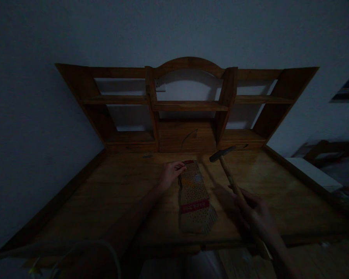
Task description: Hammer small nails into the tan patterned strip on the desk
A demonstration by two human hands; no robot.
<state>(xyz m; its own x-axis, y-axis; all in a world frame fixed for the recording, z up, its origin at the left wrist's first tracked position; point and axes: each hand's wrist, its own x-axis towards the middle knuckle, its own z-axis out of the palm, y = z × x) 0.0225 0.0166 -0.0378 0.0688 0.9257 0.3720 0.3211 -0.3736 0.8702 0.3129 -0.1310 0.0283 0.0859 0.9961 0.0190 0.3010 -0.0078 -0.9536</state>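
Note:
My right hand (256,209) is wrapped round the wooden handle of a hammer (228,172). The hammer's dark metal head is raised to the right of a flat piece of cardboard (194,193), apart from it. The cardboard is brown, with red bands, many small dark dots or holes and a corrugated torn edge at the near end. At its far left edge my left hand (172,171) is closed in a pinch. A tiny shiny thing (186,168) glints at the fingertips; the dim light hides its exact kind.
The cardboard lies on a wooden desk (128,186). A wooden shelf unit (189,105) with several compartments stands along the desk's back, against the wall. A small dark object (147,155) lies near the back left. To the right are a white surface (314,172) and a wooden chair (322,153).

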